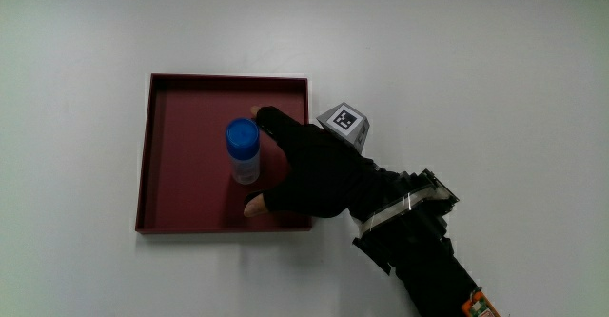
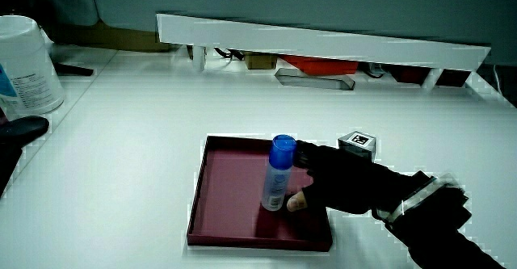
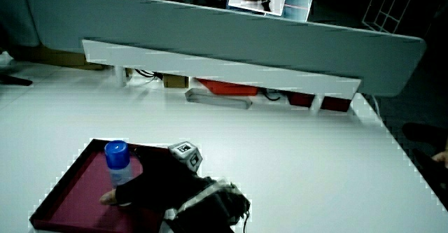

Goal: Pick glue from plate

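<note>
- The forearm [image 1: 419,246], in a black sleeve, lies nearest the person and reaches in over the white bench [image 1: 476,50] towards the middle of the frame.
- The hand [image 1: 319,169] sits over the edge of the plate [image 1: 147,155] and partly above its floor, with the patterned cube [image 1: 344,122] on its back.
- The hand is open: its forefinger and thumb are spread in a wide curve on either side of the glue [image 1: 244,150] and have not closed on it.
- In a side view the thumb tip sits just beside the base of the glue [image 2: 279,172]; I cannot tell whether it touches.
- The glue is 1 upright tube with a blue cap, standing on the plate near the middle of the main view.
- The plate is square and dark red with a low raised rim, and lies flat on the bench.
- In both side views the glue [image 3: 117,161] stands upright, its cap above the hand [image 3: 150,184].
- A low white partition [image 2: 323,39] runs along the bench, farther from the person than the plate.
- A white tub [image 2: 28,63] stands at the bench's edge, well apart from the plate.
</note>
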A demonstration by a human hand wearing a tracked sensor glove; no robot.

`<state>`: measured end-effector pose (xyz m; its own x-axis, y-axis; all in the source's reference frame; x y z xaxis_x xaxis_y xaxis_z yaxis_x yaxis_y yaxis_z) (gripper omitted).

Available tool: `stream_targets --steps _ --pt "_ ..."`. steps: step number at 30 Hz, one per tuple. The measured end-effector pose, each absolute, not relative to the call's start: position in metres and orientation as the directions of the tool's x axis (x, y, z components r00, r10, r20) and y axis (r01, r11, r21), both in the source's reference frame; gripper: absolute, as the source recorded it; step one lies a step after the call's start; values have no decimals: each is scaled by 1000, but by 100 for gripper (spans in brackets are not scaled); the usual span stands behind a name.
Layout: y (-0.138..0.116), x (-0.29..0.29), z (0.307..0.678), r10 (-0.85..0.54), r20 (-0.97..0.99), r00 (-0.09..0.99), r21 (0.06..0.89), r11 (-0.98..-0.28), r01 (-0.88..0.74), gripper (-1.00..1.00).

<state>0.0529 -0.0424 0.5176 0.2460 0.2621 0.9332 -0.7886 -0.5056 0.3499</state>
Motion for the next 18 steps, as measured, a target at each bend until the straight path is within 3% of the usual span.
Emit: stream_targets --steps 10,18 --pt "-44 52 520 264 943 203 322 -565 -760 0" --pt "-46 58 522 237 963 125 256 -671 -696 30"
